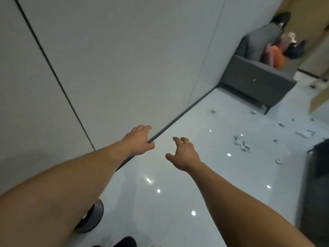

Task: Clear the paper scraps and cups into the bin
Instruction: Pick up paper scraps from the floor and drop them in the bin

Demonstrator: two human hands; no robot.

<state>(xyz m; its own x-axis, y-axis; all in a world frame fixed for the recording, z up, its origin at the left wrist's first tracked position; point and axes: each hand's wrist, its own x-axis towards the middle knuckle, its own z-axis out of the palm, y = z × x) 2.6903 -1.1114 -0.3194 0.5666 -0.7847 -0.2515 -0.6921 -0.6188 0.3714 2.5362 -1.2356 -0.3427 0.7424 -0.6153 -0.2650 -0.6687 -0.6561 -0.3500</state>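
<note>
Several paper scraps (pixel 242 144) lie scattered on the glossy white floor at the right, some further off near the sofa (pixel 213 111). My left hand (pixel 140 139) reaches forward in mid air near the wall's dark skirting, fingers loosely curled, holding nothing. My right hand (pixel 184 154) is stretched out beside it over the floor, fingers relaxed and spread, empty. Both hands are well left of the scraps. A dark round bin (pixel 92 218) stands at the lower left, partly hidden behind my left forearm. No cups are visible.
A grey sofa (pixel 256 81) with pink and orange cushions stands at the back right against the wall. A dark object (pixel 318 157) sits at the right edge. A pale wall (pixel 106 59) fills the left. My dark shoe (pixel 124 242) shows at the bottom.
</note>
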